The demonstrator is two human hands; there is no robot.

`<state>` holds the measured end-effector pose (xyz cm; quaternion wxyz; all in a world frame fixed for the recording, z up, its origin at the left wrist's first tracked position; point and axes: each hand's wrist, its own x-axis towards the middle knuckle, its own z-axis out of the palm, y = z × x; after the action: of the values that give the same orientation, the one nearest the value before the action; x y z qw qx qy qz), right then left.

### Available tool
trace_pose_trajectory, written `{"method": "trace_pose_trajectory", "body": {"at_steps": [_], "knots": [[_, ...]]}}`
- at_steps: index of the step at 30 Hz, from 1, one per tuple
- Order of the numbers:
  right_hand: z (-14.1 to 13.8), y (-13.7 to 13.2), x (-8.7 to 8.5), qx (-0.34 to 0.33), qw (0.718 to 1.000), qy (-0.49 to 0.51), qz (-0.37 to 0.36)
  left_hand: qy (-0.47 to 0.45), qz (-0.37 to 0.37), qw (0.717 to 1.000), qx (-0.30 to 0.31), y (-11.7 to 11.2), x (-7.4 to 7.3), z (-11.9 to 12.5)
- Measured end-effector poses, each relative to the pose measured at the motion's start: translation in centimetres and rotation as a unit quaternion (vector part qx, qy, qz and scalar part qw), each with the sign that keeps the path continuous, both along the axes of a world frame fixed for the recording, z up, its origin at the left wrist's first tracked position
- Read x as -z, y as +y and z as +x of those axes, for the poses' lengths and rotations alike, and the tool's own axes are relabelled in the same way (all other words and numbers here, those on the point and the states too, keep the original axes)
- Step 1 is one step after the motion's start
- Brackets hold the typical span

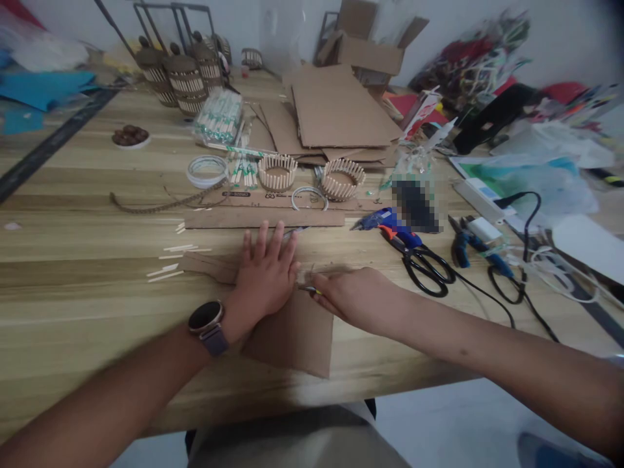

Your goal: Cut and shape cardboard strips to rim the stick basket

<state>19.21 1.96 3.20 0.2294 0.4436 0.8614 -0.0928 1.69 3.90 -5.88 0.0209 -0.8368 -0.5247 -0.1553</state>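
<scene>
My left hand (267,276) lies flat with fingers spread, pressing on a piece of brown cardboard (297,341) near the table's front edge. A watch (205,317) is on that wrist. Just to the right, my right hand (355,298) is closed around a small cutter knife (307,289); its dark blade and a bit of yellow show at the cardboard, while the fingers hide most of the handle. Beyond the fingertips lies a long cardboard strip (263,218). Small cut sticks (166,274) are scattered left of the cardboard.
Black-handled scissors (429,272), a blue glue gun (390,221) and pliers (480,247) with cables lie at right. Two stick-ringed cardboard rounds (277,172), tape rolls (207,170), packed sticks (219,117) and stacked cardboard (341,107) stand farther back. Several stick lanterns (185,84) stand at back left.
</scene>
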Motion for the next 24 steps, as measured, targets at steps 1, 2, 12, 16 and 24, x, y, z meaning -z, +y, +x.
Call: {"method": "trace_pose_trajectory", "body": {"at_steps": [1, 2, 12, 16, 24], "knots": [[-0.1, 0.0, 0.0, -0.002, 1.0, 0.0, 0.0, 0.001, 0.0, 1.0, 0.001, 0.0, 0.0, 0.0], [-0.2, 0.1, 0.1, -0.004, 1.0, 0.001, 0.0, 0.001, 0.0, 1.0, 0.002, 0.0, 0.0, 0.0], [-1.3, 0.4, 0.5, -0.033, 0.999, 0.002, 0.04, -0.002, 0.005, 1.0, 0.01, -0.1, 0.0, -0.1], [-0.5, 0.3, 0.6, -0.044, 0.998, -0.015, 0.044, -0.005, -0.001, 1.0, 0.011, 0.0, 0.0, -0.2], [1.5, -1.0, -1.0, -0.055, 0.995, -0.073, 0.026, -0.011, -0.002, 1.0, 0.007, -0.1, -0.1, -0.2]]}}
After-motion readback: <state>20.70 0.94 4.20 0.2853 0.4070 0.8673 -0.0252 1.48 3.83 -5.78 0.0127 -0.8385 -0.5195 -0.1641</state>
